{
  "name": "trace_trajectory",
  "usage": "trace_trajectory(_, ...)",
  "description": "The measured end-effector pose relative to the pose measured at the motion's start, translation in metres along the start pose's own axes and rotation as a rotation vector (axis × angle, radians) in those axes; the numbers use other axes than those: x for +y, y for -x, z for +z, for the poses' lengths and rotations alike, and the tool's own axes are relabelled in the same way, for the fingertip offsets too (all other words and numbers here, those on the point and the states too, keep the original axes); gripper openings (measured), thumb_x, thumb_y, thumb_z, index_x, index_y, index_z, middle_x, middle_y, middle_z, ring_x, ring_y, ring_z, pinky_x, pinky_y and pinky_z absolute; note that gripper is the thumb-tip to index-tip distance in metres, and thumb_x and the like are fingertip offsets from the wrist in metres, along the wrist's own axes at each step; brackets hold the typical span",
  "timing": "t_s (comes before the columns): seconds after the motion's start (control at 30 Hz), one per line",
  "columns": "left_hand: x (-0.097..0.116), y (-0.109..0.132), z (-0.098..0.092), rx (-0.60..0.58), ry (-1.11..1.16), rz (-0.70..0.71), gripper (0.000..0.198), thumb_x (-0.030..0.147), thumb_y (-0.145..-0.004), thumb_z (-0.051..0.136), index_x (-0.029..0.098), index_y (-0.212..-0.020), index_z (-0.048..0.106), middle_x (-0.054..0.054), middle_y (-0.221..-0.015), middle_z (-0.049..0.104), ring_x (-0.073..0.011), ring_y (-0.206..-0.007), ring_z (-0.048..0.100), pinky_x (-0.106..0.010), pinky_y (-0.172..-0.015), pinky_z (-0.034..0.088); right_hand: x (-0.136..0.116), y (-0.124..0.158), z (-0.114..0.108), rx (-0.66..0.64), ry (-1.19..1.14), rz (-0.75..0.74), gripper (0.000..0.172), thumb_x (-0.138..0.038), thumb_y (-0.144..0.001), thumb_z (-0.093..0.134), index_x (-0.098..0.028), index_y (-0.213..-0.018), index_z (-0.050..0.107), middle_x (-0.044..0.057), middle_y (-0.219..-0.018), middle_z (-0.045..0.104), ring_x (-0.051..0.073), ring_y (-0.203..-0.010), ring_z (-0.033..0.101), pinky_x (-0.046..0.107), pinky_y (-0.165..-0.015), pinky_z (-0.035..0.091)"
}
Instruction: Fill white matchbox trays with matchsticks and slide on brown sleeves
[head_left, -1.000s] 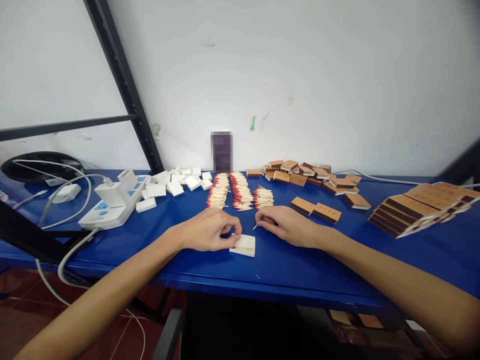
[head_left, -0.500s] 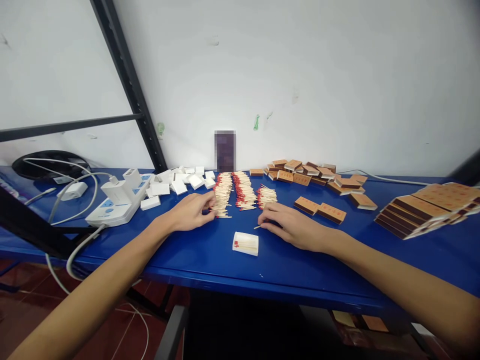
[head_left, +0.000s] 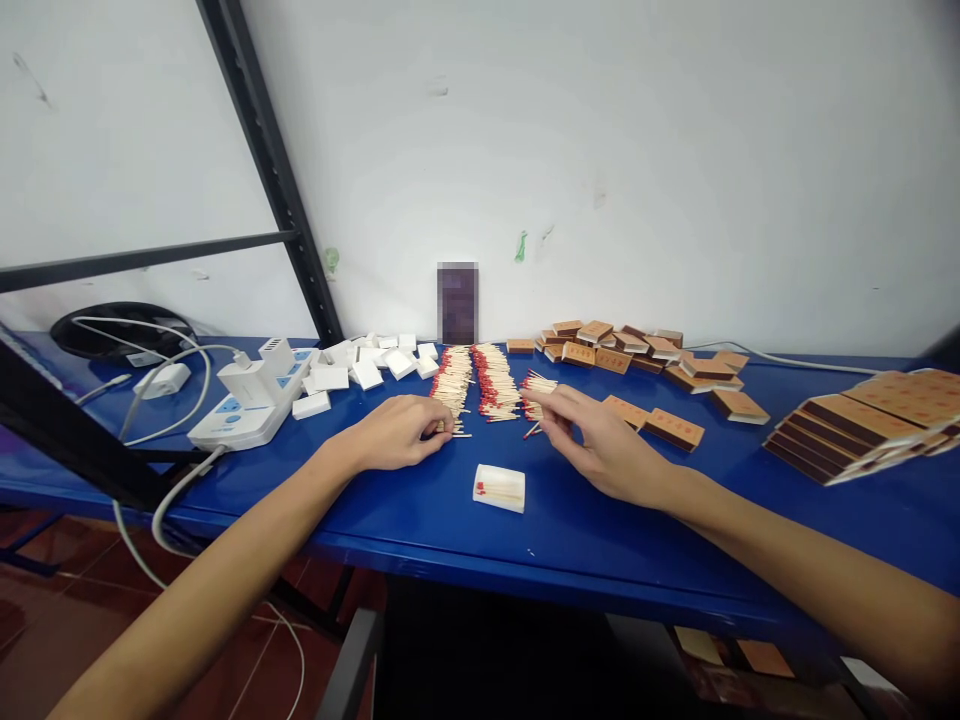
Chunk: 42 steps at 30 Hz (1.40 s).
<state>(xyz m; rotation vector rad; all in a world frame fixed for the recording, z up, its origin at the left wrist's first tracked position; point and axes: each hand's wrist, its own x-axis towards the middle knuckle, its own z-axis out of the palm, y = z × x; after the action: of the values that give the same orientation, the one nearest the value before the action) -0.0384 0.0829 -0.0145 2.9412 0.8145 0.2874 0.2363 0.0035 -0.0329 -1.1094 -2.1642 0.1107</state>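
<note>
While the head view shows both hands at the loose matches, the white matchbox tray (head_left: 504, 475) lies in front of them on the blue counter (head_left: 420, 520), holding a few matches with red heads to the left. The left hand (head_left: 401, 430) is curled at the near end of the left match row (head_left: 454, 378), thumb and forefinger drawn together; whether it pinches a match, I cannot tell. The right hand (head_left: 596, 445) reaches the small match pile (head_left: 541, 382) with thumb and forefinger parted, no match plainly gripped. Nothing bounds the rows, so a sideways drag could scatter them, and catching crossed sticks could pull neighbours askew. Held by neither hand, the light tray could slide or tip if brushed. A wrist swing might knock the nearby pair of matchboxes (head_left: 673, 428).
</note>
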Motion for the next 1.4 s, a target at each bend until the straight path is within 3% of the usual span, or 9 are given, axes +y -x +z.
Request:
trace_trajectory(0.13, 0.000, 0.000, 0.000, -0.013, 0.014, 0.030, 0.018, 0.024, -0.093, 0.043, 0.017, -0.085, 0.058, -0.002, -0.079, 0.060, -0.0140, -0.068, 0.052, -0.026, -0.064, 0.036, 0.000, 0.002, 0.003, -0.081, -0.026, -0.025, 0.027, -0.017, -0.092, 0.043, -0.020, -0.107, 0.065, 0.004, -0.079, 0.059, 0.016, -0.068, 0.054, 0.029, -0.062, 0.045)
trace_trajectory(0.3, 0.001, 0.000, 0.001, 0.002, 0.038, 0.034, 0.019, 0.025, -0.096, 0.041, 0.017, -0.088, 0.056, -0.004, -0.084, 0.060, -0.0156, -0.074, 0.053, -0.027, -0.068, 0.038, -0.013, 0.005, 0.004, -0.028, -0.205, 0.076, 0.004, -0.021, -0.086, 0.058, -0.021, -0.087, 0.062, 0.001, -0.077, 0.066, 0.015, -0.069, 0.059, 0.028, -0.067, 0.049)
trace_trajectory(0.47, 0.012, -0.003, 0.004, 0.035, 0.102, 0.067, 0.017, 0.024, -0.097, 0.040, 0.017, -0.089, 0.053, -0.002, -0.085, 0.058, -0.0147, -0.075, 0.052, -0.027, -0.070, 0.038, -0.030, 0.006, 0.017, 0.007, -0.356, 0.064, 0.013, -0.028, -0.086, 0.067, -0.021, -0.076, 0.062, 0.001, -0.080, 0.071, 0.016, -0.075, 0.065, 0.029, -0.073, 0.051)
trace_trajectory(0.57, 0.019, -0.006, 0.005, 0.064, 0.176, 0.087, 0.017, 0.026, -0.097, 0.042, 0.018, -0.089, 0.053, -0.001, -0.081, 0.054, -0.0135, -0.072, 0.048, -0.026, -0.068, 0.038, -0.031, 0.007, 0.024, -0.005, -0.310, -0.028, 0.013, -0.028, -0.085, 0.069, -0.022, -0.077, 0.062, 0.001, -0.081, 0.070, 0.017, -0.079, 0.065, 0.031, -0.076, 0.050)
trace_trajectory(0.7, 0.026, -0.008, 0.005, 0.118, 0.270, 0.101, 0.017, 0.027, -0.096, 0.044, 0.018, -0.087, 0.055, 0.002, -0.073, 0.047, -0.0119, -0.066, 0.043, -0.025, -0.065, 0.036, -0.028, 0.007, 0.020, 0.014, -0.275, 0.017, 0.013, -0.032, -0.087, 0.068, -0.022, -0.080, 0.062, 0.000, -0.084, 0.071, 0.017, -0.080, 0.065, 0.030, -0.076, 0.049)
trace_trajectory(0.97, 0.040, -0.006, 0.003, -0.019, 0.343, 0.177, 0.011, 0.024, -0.088, 0.054, 0.017, -0.082, 0.061, 0.002, -0.075, 0.048, -0.0103, -0.067, 0.045, -0.024, -0.065, 0.036, -0.013, 0.006, 0.005, 0.164, -0.173, 0.023, 0.021, -0.029, -0.093, 0.054, -0.020, -0.076, 0.060, 0.000, -0.069, 0.063, 0.014, -0.064, 0.056, 0.026, -0.062, 0.043)
trace_trajectory(1.17, 0.038, -0.004, 0.003, 0.032, 0.263, 0.143, 0.013, 0.027, -0.090, 0.052, 0.017, -0.094, 0.060, 0.001, -0.077, 0.050, -0.0125, -0.069, 0.048, -0.026, -0.067, 0.039, 0.001, 0.003, 0.002, -0.023, 0.036, 0.094, 0.018, -0.028, -0.092, 0.051, -0.020, -0.079, 0.058, -0.003, -0.059, 0.054, 0.013, -0.054, 0.048, 0.027, -0.060, 0.038)
trace_trajectory(1.27, 0.041, -0.003, 0.003, 0.023, 0.243, 0.205, 0.030, 0.034, -0.088, 0.057, 0.019, -0.114, 0.059, -0.005, -0.098, 0.057, -0.0184, -0.090, 0.054, -0.031, -0.082, 0.044, 0.010, 0.000, -0.001, -0.140, 0.240, 0.129, 0.007, -0.024, -0.089, 0.054, -0.020, -0.089, 0.060, -0.004, -0.057, 0.053, 0.014, -0.054, 0.048, 0.030, -0.068, 0.037)
trace_trajectory(1.4, 0.048, -0.002, 0.005, -0.051, 0.211, 0.282, 0.051, 0.035, -0.086, 0.061, 0.023, -0.135, 0.051, -0.008, -0.117, 0.055, -0.0227, -0.105, 0.054, -0.036, -0.094, 0.044, 0.018, -0.001, -0.003, -0.254, 0.266, 0.176, 0.021, -0.025, -0.092, 0.050, -0.021, -0.107, 0.063, -0.002, -0.060, 0.057, 0.017, -0.059, 0.052, 0.028, -0.064, 0.034)
